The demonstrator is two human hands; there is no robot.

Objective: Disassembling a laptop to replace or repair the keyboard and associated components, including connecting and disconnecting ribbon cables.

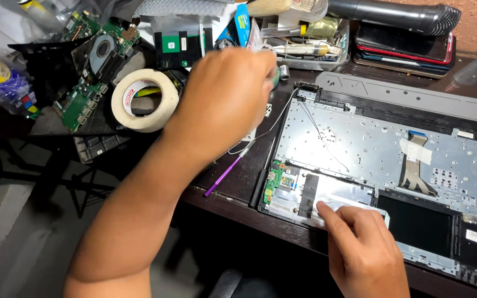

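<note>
- Your laptop shell [393, 143] is already gutted; the motherboard [92, 72] sits off to the left by the tape roll [144, 99].
- Your right hand [368, 248] pins the flat white strip [354, 205] at the front edge.
- Your left hand [224, 102] is curled up by the hinge corner; can't tell what it's gripping.
- The small green board [273, 182] and wires remain inside.
</note>
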